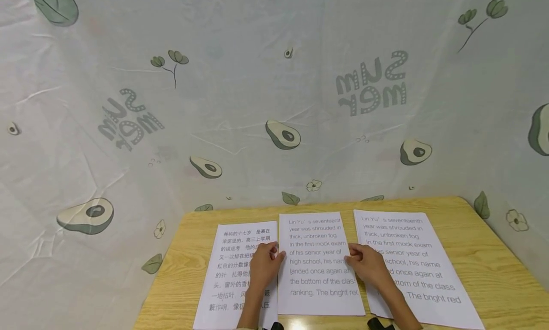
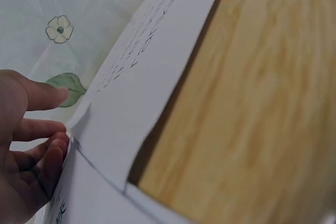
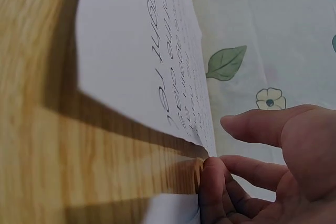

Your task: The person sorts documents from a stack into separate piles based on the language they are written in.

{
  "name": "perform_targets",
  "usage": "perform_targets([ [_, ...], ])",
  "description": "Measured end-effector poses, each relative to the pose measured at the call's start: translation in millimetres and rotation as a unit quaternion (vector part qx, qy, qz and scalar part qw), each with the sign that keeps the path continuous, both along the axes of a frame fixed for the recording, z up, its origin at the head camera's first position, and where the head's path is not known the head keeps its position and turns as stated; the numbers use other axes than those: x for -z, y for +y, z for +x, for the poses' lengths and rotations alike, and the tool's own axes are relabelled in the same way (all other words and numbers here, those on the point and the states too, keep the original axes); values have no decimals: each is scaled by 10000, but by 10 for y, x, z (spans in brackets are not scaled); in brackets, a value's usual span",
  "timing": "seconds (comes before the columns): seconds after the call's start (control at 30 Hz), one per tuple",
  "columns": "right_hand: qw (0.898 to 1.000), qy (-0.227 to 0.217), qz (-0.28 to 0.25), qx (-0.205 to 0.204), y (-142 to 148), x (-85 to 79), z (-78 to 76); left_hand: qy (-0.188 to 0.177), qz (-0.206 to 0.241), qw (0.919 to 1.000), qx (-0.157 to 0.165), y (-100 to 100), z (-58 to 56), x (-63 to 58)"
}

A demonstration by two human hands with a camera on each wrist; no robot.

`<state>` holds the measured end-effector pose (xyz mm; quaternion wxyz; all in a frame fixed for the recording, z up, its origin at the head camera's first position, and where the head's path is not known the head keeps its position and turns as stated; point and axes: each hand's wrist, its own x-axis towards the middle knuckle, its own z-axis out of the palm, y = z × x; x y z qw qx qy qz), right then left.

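Observation:
A white sheet printed in English [image 1: 319, 301], possibly several sheets together, stands in the middle, its near edge raised off the wood in both wrist views. At its left edge, my left hand [image 1: 265, 268] holds it with curled fingers. On the opposite edge, my right hand [image 1: 370, 265] holds the paper likewise. The left wrist view shows the paper bending at the fingertips [image 2: 61, 139], the thumb [image 2: 44, 96] apart above. In the right wrist view, curled fingertips [image 3: 211, 179] meet the paper's edge, the thumb [image 3: 252, 126] apart. How many sheets are held is unclear.
On the left lies a pile of paper with Chinese text [image 1: 229, 273], partly under my left forearm. Another English-printed pile [image 1: 433, 282] lies right, partly behind my right hand. They rest on a wooden table [image 1: 484, 253]. A patterned cloth [image 1: 240, 96] hangs behind.

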<state>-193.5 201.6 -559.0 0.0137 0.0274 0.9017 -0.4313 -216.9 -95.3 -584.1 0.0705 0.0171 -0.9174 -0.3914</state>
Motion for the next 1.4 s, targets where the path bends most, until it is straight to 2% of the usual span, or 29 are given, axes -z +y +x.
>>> perform_targets([
  [0.1, 10000, 50, -4, -6, -21, 5, 9, -30, -176, 9998, -15, 31, 16, -7],
  [0.23, 9999, 108, -66, 18, -34, -3, 12, -14, -118, 9999, -39, 58, 25, -12],
  [0.53, 9986, 241, -455, 108, -84, -33, 21, 132, 603, 9980, 106, 84, 27, -78],
  [0.9, 9946, 38, -1027, 111, -1, -127, 30, 370, 1008, 9941, 130, 85, 27, -141],
  [1.13, 9842, -199, -1757, 33, 120, -188, 37, 385, 1316, 9905, 90, 60, 42, -235],
  [1.4, 9667, -366, -2534, 36, 217, -256, 41, 154, 1755, 9844, 24, 14, 32, -324],
])
